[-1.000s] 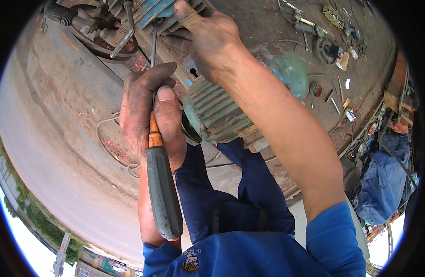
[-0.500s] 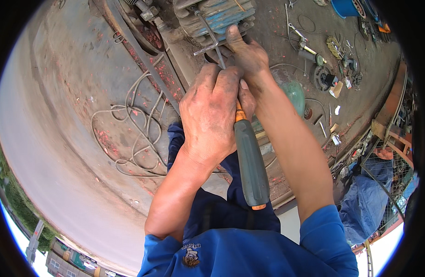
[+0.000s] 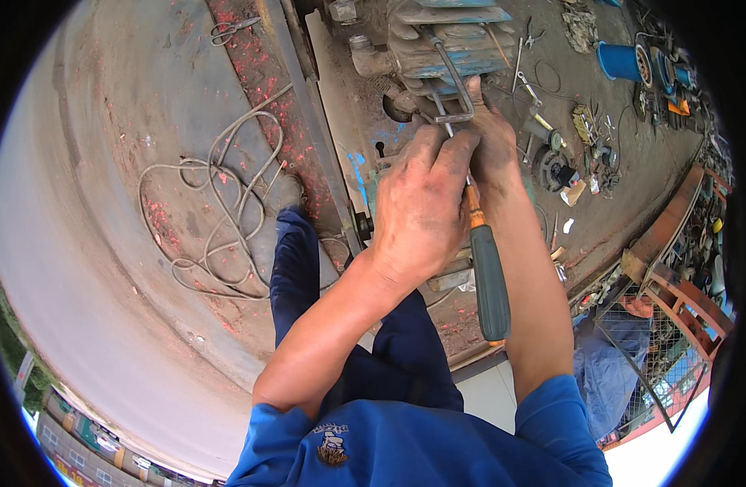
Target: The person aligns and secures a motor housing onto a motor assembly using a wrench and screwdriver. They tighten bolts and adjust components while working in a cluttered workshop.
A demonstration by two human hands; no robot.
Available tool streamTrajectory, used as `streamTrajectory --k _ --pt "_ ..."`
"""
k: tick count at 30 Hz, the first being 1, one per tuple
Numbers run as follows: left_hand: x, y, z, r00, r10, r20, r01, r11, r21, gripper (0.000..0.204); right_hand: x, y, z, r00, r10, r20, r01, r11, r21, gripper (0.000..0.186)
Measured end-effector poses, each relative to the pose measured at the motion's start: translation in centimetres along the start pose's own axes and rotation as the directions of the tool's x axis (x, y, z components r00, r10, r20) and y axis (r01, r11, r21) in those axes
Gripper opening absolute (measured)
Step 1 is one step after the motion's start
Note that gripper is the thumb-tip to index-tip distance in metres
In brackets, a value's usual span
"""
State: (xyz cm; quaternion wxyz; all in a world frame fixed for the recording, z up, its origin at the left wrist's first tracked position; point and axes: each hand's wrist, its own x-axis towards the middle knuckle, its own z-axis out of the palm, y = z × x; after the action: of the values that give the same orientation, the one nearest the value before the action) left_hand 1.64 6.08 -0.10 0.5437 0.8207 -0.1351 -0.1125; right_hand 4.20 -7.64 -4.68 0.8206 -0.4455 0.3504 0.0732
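Now, left hand [image 3: 425, 207]: rolled knuckles-up, closed round the screwdriver [image 3: 490, 280] shaft
Right hand [image 3: 496, 150]: thumb lay by finned block [image 3: 413, 58], grip hidden
Spacing: drew together, apparently steadying the shaft

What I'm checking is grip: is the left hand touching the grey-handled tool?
Touching. The head view shows the left hand gripping the grey-handled tool, fingers curled over it just beyond the handle.

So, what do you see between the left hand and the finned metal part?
The head view shows the metal shaft of the grey-handled tool leading from the left hand toward the finned metal part, with a bent metal rod crossing in front.
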Motion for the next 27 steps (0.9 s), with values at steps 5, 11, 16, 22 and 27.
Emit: streamTrajectory --k 5,11,16,22,27 --pt "-0.1 -2.3 1.0 0.952 -0.260 0.161 0.259 0.406 -0.877 0.033 -1.3 -1.6 2.1 0.994 0.061 -0.087 -0.079 0.972 -0.222 0.052" --pt "1.8 -2.1 1.8 0.738 -0.528 0.421 0.261 -0.352 -0.899 0.038 -0.8 -1.5 1.1 0.966 0.078 -0.247 -0.141 0.958 -0.249 0.046" --pt "5.0 -4.7 0.3 0.622 -0.494 0.607 0.279 -0.585 -0.762 0.043 -1.0 -3.3 -0.7 0.936 0.262 -0.234 -0.306 0.936 -0.175 0.039" --pt "6.3 -6.0 -0.8 0.571 -0.461 0.680 0.334 -0.626 -0.705 0.039 -1.0 -3.9 -0.1 0.941 0.139 -0.309 -0.249 0.902 -0.354 0.032" --pt "6.6 -6.4 -0.1 0.623 -0.466 0.628 0.264 -0.630 -0.730 0.035 -2.2 -3.0 3.3 0.917 -0.043 -0.397 -0.153 0.881 -0.448 0.042"
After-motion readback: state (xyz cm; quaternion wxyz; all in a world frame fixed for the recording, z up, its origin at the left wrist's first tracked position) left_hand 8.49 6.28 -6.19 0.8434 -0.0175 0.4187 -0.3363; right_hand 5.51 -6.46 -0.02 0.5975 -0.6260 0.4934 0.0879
